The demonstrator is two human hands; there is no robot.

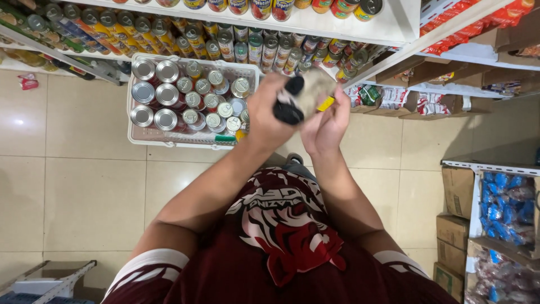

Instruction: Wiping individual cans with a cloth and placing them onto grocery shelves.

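Maroon shirt (281, 247) is seen closest. A blurred can (304, 94), possibly with a dark cap, is gripped by the left hand (270, 110) and right hand (326, 126), above the white crate (135, 138) of tins (169, 95).

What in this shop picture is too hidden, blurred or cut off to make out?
1. Head view: the thing held in both hands is motion-blurred; only black, grey and a yellow bit show.
2. The left hand and right hand cover much of it, so the grip is unclear.
3. The white basket holds cans seen from above; their labels are hidden.
4. Top-shelf cans are cut by the edge.
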